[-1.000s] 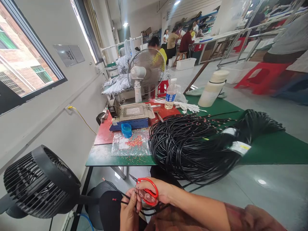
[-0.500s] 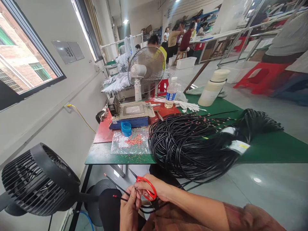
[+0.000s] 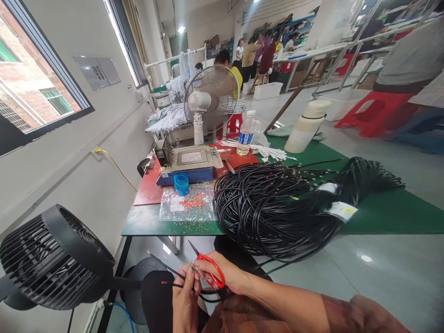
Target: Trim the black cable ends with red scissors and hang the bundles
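Head view: right hand (image 3: 225,273) grips red scissors (image 3: 210,270), left hand (image 3: 185,296) pinches thin black wires (image 3: 166,270) below the table (image 3: 149,222) edge. Looks like trimming wire ends; next wants steady blade placement at the tip.

White wall (image 3: 86,152) with a dark-framed window (image 3: 31,92), pale glossy floor (image 3: 381,277), green-topped table (image 3: 391,212), red stools (image 3: 374,111).

The scissors (image 3: 211,272) have red handles; the wires (image 3: 166,268) beside them are black with red tips. The big cable coil (image 3: 274,212) is black with white labels. The worktop (image 3: 388,212) is green, its mat (image 3: 149,189) red, the small cup (image 3: 181,184) blue, the near fan (image 3: 52,259) black.
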Tool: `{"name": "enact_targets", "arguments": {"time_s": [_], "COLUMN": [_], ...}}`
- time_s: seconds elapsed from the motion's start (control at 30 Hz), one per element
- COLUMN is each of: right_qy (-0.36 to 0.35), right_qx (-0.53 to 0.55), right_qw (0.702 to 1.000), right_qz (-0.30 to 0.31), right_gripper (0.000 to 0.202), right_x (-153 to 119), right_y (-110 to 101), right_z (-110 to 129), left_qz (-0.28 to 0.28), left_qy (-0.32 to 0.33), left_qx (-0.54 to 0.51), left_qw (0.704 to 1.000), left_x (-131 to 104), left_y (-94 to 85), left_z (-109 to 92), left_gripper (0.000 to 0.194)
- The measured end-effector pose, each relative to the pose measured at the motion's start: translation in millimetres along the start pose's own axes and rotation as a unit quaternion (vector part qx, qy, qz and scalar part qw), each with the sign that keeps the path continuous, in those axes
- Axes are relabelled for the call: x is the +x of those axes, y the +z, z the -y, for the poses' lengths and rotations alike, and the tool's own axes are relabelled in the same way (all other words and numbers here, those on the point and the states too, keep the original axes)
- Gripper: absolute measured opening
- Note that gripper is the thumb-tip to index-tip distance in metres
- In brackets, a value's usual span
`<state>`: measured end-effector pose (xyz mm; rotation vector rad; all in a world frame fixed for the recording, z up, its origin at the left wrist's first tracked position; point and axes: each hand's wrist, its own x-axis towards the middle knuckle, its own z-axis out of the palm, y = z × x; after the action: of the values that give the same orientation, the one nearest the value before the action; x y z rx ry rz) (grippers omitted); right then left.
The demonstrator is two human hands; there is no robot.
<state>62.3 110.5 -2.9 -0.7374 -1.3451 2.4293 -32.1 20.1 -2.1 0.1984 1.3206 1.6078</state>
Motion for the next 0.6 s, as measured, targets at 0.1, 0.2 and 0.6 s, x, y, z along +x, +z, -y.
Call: {"name": "enact_targets", "arguments": {"time_s": [0.1,0.2,0.6], "right_qy": [0.005,-0.003,-0.023], "right_qx": [-0.002,-0.028,-0.037], "right_qw": [1.0,1.0,0.999], "right_qz": [-0.005,-0.006,0.003], "right_gripper": [0.053,0.049,0.051], "right_x": [2,3,0], "right_y": [0,-1,-3], "right_z": [1,0,4], "left_qz": [0.013,0.014,0.018], "left_qy": [0.012,0.014,0.009], "left_qx": [0.019,0.026,0.029], "left_qw": [1.0,0.999,0.999], "left_x": [0,0,0], "left_y": [-0.2,-1.9,-0.7], "left_z": [1,3,2], "left_gripper": [0.018,0.016,0.017]}}
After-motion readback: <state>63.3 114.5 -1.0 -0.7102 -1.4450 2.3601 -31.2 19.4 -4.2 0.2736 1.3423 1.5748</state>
